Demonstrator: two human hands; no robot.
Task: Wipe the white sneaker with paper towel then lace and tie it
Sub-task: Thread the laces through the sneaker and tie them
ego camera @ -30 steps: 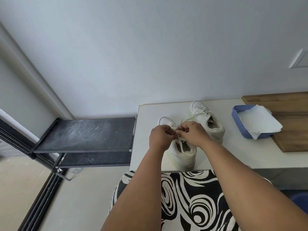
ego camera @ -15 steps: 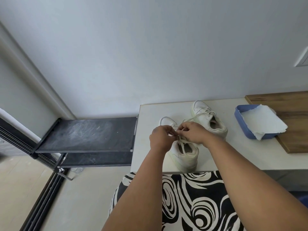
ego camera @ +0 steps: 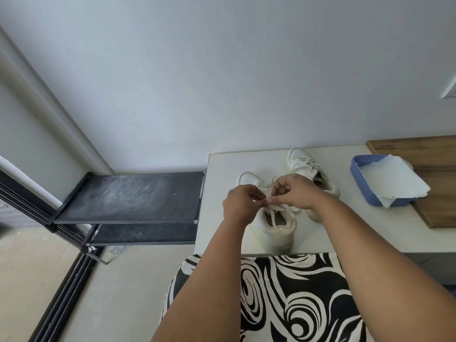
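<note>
Table [ego camera: 320, 233]: our landmark; risks reckoned from it.
Sneaker [ego camera: 276, 225]: at its near edge; a hard tug could drag it off.
Second shoe [ego camera: 303, 166]: behind, nearer the wall.
Tray [ego camera: 356, 176]: right, holding the paper towel [ego camera: 392, 178].
Left hand [ego camera: 240, 203], right hand [ego camera: 294, 192]: above the sneaker, fingers curled, each pinching the lace [ego camera: 271, 215]; loose pinches, we judge, let the knot slip.

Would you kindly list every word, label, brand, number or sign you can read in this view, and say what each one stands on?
None: no readable text shows anywhere in this view.
The near white sneaker and the far sneaker show no legible brand mark.
The blue tray and the paper towel bear no print.
The patterned fabric carries swirls only, no letters.
</note>
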